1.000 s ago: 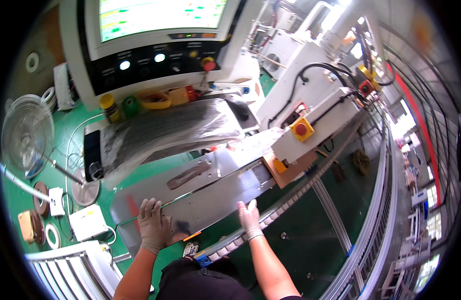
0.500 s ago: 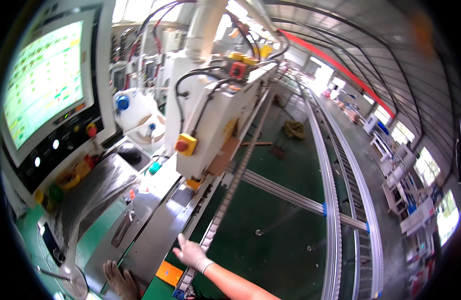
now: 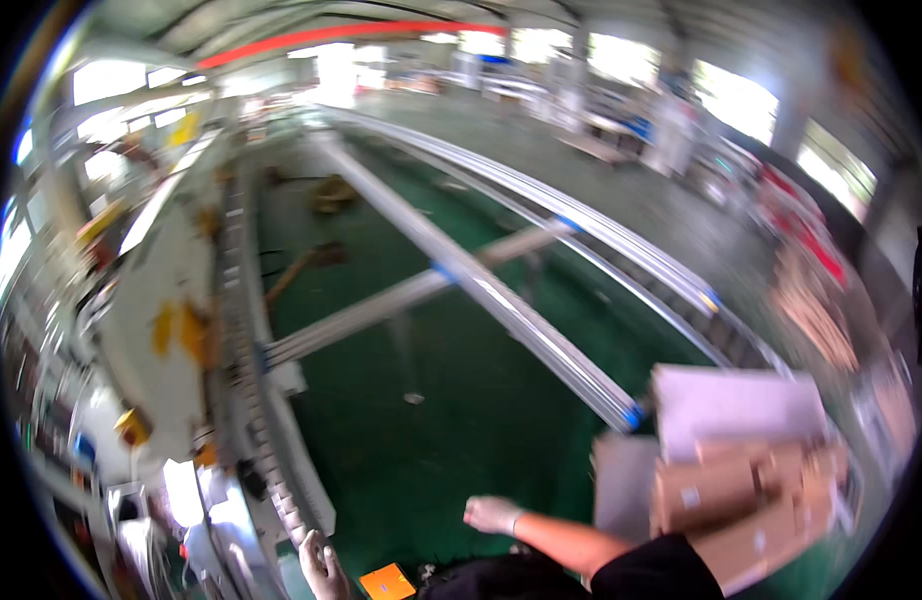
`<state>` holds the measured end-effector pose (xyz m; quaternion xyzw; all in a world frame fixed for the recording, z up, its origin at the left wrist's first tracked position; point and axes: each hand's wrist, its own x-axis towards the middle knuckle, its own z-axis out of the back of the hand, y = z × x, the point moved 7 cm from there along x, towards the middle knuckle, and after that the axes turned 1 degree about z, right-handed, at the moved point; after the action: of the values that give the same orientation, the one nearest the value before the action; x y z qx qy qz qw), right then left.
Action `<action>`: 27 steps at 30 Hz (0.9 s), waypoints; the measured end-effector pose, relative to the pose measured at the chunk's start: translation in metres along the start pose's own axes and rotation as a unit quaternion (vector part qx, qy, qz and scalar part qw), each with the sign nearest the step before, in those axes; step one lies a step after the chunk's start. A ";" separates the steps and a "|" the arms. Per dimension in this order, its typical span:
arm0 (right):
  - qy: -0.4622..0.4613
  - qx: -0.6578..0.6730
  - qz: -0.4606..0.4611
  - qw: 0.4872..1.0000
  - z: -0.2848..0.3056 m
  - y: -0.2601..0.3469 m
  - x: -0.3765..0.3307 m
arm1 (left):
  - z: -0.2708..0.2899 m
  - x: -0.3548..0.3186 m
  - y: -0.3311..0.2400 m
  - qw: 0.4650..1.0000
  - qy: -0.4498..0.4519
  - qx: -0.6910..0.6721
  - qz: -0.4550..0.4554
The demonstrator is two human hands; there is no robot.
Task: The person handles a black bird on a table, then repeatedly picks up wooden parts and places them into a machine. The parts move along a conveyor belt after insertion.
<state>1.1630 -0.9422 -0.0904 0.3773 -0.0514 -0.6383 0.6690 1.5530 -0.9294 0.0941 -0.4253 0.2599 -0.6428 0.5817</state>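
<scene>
Left hand (image 3: 323, 568) sits by the near end of the roller rail (image 3: 278, 492), right hand (image 3: 493, 513) hangs over green floor (image 3: 431, 430), perhaps for balance (blur: cannot tell whether fingers spread or close).

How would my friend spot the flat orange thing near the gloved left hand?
Find the green floor, then follow it down to the bottom edge. Just right of the gloved left hand is the flat orange piece, the only orange thing there.
</scene>
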 end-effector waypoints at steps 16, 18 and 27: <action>-0.719 0.237 -0.467 0.458 0.081 -0.321 -0.428 | -0.226 -0.131 0.142 0.776 0.601 0.090 0.167; -0.673 0.175 -0.512 0.504 0.079 -0.296 -0.415 | -0.227 -0.124 0.156 0.774 0.606 0.147 0.109; -0.552 0.174 -0.420 0.699 0.035 -0.223 -0.304 | -0.229 -0.061 0.195 0.778 0.577 0.246 -0.020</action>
<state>0.9071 -0.6637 -0.0670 0.0491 -0.3581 -0.9264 0.1060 1.4593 -0.9432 -0.1978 0.1779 0.3712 -0.8216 0.3943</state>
